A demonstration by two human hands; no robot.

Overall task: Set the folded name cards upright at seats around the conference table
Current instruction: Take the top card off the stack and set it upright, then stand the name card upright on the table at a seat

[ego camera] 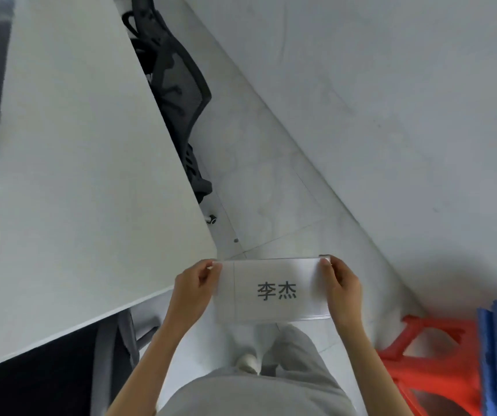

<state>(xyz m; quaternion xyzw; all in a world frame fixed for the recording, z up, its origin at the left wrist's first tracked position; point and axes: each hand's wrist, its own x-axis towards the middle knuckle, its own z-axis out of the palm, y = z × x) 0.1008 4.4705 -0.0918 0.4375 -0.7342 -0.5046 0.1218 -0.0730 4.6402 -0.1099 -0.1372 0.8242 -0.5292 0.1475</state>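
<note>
Looking down from the head view, a name card (272, 291) with two printed characters is in the lower middle of the frame, held in the air above the floor (271, 190). The left hand (194, 288) pinches its left end and the right hand (340, 288) pinches its right end, fingers closed on the paper. The conference table (76, 175) fills the left side of the frame, and no card stands on the part I can see. A dark chair (178, 94) is pushed in at the upper middle. I judge placing is not done here yet; this card must be stood at a seat.
</note>
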